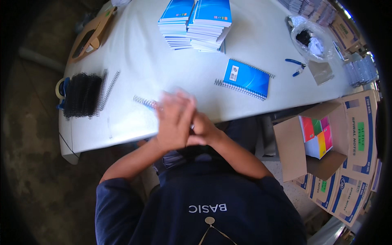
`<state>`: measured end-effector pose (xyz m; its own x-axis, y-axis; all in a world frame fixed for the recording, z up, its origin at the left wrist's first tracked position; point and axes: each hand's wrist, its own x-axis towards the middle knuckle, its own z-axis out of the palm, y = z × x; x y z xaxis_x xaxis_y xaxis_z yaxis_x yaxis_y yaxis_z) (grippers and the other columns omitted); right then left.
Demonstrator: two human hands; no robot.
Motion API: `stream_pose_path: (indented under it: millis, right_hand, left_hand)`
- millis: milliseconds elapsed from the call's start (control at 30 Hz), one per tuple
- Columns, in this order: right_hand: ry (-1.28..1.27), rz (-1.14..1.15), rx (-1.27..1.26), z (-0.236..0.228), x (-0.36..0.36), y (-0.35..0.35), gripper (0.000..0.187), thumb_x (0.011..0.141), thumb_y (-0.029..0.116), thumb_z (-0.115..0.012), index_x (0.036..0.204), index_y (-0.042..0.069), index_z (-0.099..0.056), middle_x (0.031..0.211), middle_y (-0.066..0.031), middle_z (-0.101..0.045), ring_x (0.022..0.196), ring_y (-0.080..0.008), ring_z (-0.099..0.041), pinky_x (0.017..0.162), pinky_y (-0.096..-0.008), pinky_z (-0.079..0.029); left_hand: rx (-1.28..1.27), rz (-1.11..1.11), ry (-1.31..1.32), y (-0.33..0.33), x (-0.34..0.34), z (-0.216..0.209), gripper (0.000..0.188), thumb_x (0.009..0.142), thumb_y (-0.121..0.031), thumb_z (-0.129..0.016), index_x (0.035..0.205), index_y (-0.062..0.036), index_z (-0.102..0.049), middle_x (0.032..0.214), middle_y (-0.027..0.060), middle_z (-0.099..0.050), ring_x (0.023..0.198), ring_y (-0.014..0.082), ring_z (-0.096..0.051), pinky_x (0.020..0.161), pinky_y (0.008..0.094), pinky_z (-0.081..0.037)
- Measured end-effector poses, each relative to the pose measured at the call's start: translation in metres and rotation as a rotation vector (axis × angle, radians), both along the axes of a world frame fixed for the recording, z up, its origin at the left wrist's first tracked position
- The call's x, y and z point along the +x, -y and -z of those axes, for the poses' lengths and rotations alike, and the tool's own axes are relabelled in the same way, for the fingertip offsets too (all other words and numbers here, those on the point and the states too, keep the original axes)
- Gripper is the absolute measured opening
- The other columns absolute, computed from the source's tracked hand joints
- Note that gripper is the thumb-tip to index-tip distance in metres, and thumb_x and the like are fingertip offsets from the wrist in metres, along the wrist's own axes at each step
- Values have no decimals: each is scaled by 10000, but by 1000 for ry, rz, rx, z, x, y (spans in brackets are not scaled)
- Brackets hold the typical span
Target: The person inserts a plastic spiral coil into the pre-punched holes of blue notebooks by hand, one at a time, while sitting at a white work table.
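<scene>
My left hand (174,119) is blurred with motion at the near edge of the white table (134,57), its fingers laid over my right hand (204,131). A silver spiral binding coil (143,102) lies on the table, and its right end runs under my left fingers. My right hand is closed into a fist against my left palm; whatever is inside it is hidden. Both forearms come up from my dark blue shirt.
A blue spiral notebook (246,78) lies to the right, stacks of blue notebooks (196,24) stand further back. Black coils (81,95) and loose wire coils (108,87) sit left. Blue pliers (296,66), a plastic bag (308,38) and an open cardboard box (292,151) of coloured notebooks are at right.
</scene>
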<state>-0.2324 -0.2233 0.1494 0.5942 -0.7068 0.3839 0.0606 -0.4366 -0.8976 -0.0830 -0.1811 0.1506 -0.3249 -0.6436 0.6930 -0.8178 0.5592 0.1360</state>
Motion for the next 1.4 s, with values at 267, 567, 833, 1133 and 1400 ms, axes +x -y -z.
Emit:
stream_pose_path:
  millis: [267,567,833,1133,1400]
  right_hand:
    - [111,67,103,-3,-2,12,775,791,24,-642,1408,100,-179,1123,-191,-598,1022,-339,-611,859,-373,-475]
    - [34,59,56,-2,0,15,673,791,-36,-565,1369,84,-242,1134,-188,-567,984,-360,-609,798,-388,-483]
    - [302,194,168,-19,-18,7,553,822,-23,-568,1324,40,-346,1273,-197,-445,1095,-270,-553,902,-348,-438]
    - [573,1180,19,-27,-77,64,525,969,307,-435,1360,1,-266,1347,-156,-344,1163,-241,-419,1014,-345,-303]
    - [607,1168,-47,5,-95,64,591,989,404,-291,1401,-9,-194,1437,-221,-266,1350,-333,-255,1112,-438,-158]
  left_hand:
    - [313,83,83,9,-5,-77,435,760,-318,-704,1125,-123,-568,1077,64,-591,1084,244,-526,985,484,-269]
    - [366,155,221,29,-8,-103,258,661,-139,-747,890,-108,-632,859,10,-638,843,184,-603,849,371,-368]
    - [171,84,185,37,-25,-116,405,646,-265,-770,1002,-113,-651,1065,94,-601,1038,235,-567,958,400,-329]
    - [91,101,-732,99,-122,-60,311,852,1,-590,1160,-30,-565,1101,128,-624,1006,219,-588,885,296,-421]
    - [-48,96,-89,154,-94,-75,516,725,-142,-740,1206,-94,-560,1300,142,-507,1206,324,-472,1016,427,-353]
